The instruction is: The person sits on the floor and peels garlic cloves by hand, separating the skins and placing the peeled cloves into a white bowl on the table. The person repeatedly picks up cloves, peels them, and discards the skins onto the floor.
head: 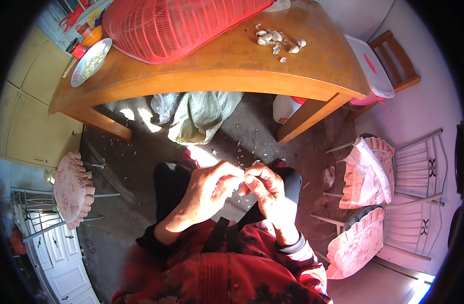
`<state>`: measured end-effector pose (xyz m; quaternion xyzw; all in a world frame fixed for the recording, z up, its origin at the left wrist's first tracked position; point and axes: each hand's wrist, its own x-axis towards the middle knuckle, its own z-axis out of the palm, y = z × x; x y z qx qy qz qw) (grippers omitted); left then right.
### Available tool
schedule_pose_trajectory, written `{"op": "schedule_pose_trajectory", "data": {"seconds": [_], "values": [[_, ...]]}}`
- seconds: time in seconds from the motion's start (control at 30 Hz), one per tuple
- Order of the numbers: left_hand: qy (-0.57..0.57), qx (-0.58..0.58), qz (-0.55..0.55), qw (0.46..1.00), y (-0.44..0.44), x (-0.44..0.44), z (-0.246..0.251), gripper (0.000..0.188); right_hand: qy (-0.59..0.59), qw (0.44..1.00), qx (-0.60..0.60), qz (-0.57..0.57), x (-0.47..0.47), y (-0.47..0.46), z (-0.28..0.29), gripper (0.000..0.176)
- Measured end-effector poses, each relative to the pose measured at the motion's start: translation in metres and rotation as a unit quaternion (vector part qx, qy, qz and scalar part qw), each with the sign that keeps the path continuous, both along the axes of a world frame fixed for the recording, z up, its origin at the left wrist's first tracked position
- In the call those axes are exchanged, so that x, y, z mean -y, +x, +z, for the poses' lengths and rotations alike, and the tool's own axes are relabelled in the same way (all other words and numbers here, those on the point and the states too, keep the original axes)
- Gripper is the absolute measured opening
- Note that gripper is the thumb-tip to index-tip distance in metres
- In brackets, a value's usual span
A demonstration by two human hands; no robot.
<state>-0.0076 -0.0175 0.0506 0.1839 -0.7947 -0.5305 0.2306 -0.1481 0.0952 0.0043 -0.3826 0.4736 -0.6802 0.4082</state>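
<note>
My left hand (213, 192) and my right hand (268, 190) meet fingertip to fingertip above my lap. Between them they pinch a small pale piece, probably a garlic clove, which the fingers mostly hide. Ahead of me on the wooden table (216, 79) lies a loose group of garlic bulbs and cloves (268, 37), with bits of papery skin around them. Toward the table's left end, a white plate with a floral pattern (76, 79) holds several peeled garlic cloves (92, 66).
A large red plastic mesh cover (171, 28) takes up the table's back. Jars (76, 49) stand by the plate. Beneath are a woven sack (205, 114) and a white jug (287, 108). Cushioned metal chairs flank me, left (73, 190) and right (359, 243). Skin scraps litter the floor (251, 131).
</note>
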Motion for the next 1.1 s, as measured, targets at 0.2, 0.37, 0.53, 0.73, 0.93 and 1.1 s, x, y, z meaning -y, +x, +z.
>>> {"op": "schedule_pose_trajectory", "data": {"seconds": [0.2, 0.37, 0.53, 0.73, 0.93, 1.1], "values": [[0.016, 0.024, -0.009, 1.0, 0.002, 0.005, -0.003, 0.011, 0.024, 0.992, -0.126, 0.008, 0.0, -0.004, 0.008, 0.014], [0.101, 0.038, -0.007, 0.994, 0.002, 0.003, -0.001, 0.01, 0.035, 0.995, -0.092, 0.006, 0.0, -0.003, 0.003, 0.018], [0.143, 0.006, -0.019, 0.989, 0.0, 0.0, -0.013, 0.012, 0.071, 0.996, 0.048, 0.006, -0.002, 0.004, -0.012, 0.019], [0.313, -0.028, -0.063, 0.947, 0.0, 0.002, -0.016, 0.014, 0.061, 0.993, 0.099, 0.031, -0.003, 0.002, -0.022, 0.019], [0.245, -0.028, -0.058, 0.967, -0.001, 0.001, -0.021, 0.011, 0.053, 0.988, 0.145, 0.008, 0.0, 0.003, -0.024, 0.014], [0.055, -0.018, 0.013, 0.998, -0.003, -0.001, -0.03, 0.012, 0.016, 0.981, 0.194, -0.01, 0.001, 0.002, -0.018, 0.017]]}}
